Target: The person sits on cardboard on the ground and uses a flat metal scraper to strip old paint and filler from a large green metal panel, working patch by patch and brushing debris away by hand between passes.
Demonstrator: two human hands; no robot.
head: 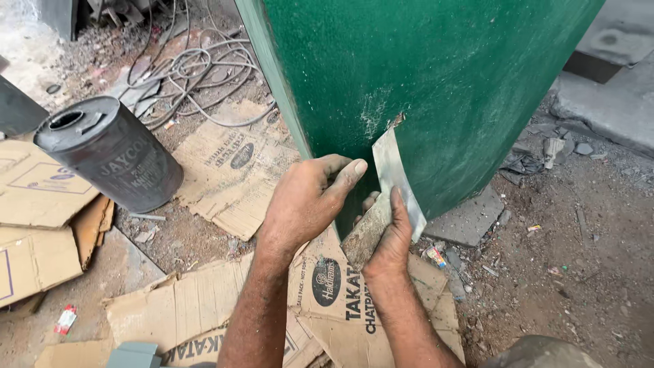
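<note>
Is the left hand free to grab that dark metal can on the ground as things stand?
Probably yes. The left hand only rests against the green panel and holds nothing, and the ground between it and the dark can carries only flat cardboard. The right hand holds the scraper.

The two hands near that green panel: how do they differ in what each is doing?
The right hand grips a scraper by its handle, forefinger laid along the metal blade, whose tip meets the green panel. The left hand holds no tool; its thumb reaches toward the blade near the panel's edge. The right hand sits lower, the left higher and further left. Both are bare and dusty, above flattened cardboard.
</note>
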